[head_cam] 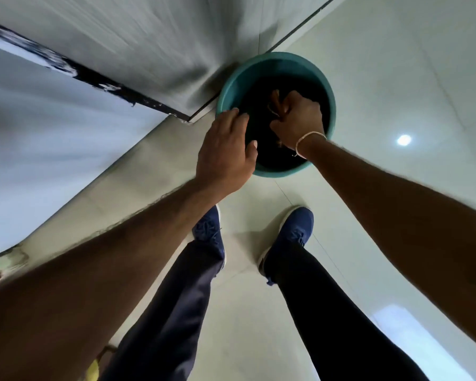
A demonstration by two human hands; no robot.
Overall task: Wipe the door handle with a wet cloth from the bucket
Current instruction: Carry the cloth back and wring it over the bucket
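Note:
A teal bucket stands on the pale floor by a wall corner, and its inside looks dark. My right hand is down inside it, clenched into a fist around a brownish cloth, of which only a small fold shows above the knuckles. A thin bracelet circles that wrist. My left hand lies over the bucket's near left rim with its fingers loosely apart, holding nothing. No door handle is in view.
A grey panel, blurred, with a dark chipped edge, runs along the upper left next to the bucket. My two blue shoes and dark trousers stand on the tiles just below the bucket. Pale tiled floor stretches to the right.

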